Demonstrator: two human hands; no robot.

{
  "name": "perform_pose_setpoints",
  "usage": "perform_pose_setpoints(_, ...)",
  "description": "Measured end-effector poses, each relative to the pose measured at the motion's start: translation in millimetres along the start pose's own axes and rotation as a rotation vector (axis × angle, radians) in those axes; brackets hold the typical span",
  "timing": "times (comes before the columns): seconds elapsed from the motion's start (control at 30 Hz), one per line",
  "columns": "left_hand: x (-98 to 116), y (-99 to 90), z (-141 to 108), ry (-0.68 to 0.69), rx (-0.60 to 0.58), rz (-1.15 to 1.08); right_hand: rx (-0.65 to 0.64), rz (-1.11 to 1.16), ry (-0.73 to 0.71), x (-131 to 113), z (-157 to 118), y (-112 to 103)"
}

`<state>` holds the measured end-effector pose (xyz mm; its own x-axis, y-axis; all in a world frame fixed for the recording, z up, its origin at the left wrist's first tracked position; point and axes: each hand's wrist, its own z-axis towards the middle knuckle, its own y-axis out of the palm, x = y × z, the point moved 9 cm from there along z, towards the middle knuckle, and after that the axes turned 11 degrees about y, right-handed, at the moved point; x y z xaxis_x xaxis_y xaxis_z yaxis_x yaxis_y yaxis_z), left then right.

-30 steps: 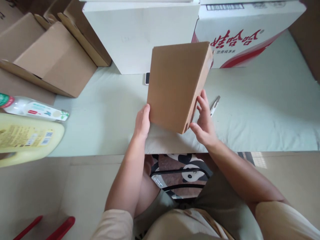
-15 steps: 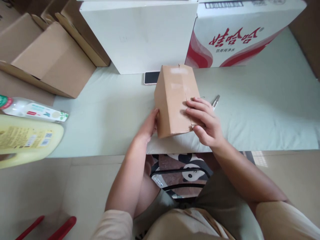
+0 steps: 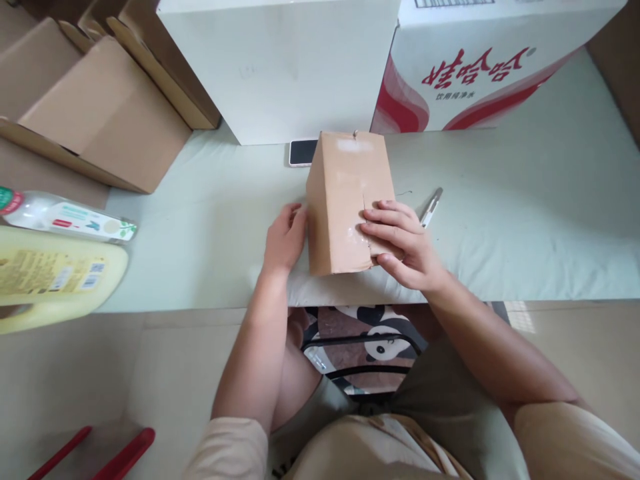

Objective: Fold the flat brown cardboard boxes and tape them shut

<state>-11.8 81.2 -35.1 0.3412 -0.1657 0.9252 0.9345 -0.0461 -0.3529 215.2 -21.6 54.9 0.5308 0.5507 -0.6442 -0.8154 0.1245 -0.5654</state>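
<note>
A small brown cardboard box stands near the front edge of the cloth-covered table. A seam and shiny patches show on its top. My right hand rests over its near right corner, fingers spread across the top and thumb at the front edge, holding it. My left hand is at the box's left side, fingers loosely bent and nothing in them. Whether its fingertips touch the box is hard to tell. To the right of my right hand lies a white and grey pen-like tool. A phone lies behind the box.
Large white cartons line the back, one with red lettering. Open brown boxes stand at the left, with a clear bottle and a yellow jug in front. The pale green cloth ends at the table's front edge.
My left hand has come out from the box's lower left side and moved slightly up and left. The box has turned and shifted a little to the left, my right hand still on it.
</note>
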Motion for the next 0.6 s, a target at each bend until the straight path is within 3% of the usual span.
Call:
perform_pose_setpoints(0.07, 7, -10.3, 2, 0.037, 0.086, -0.017, -0.039, 0.038, -0.017, -7, 2, 4)
perform_pose_setpoints(0.13, 17, -17.6, 5, 0.171, 0.139, -0.105, -0.110, 0.091, -0.064, -19, 5, 10)
perform_pose_setpoints(0.3, 34, -27.7, 9, 0.476, 0.143, -0.258, -0.333, 0.146, -0.135, -48, 7, 25)
perform_pose_setpoints(0.47, 42, -19.8, 9, 0.436, 0.043, -0.215, -0.350, 0.153, -0.135, -49, 1, 29)
perform_pose_setpoints(0.6, 44, -18.5, 10, 0.381, 0.083, -0.294, -0.300, 0.175, -0.162, -44, -1, 32)
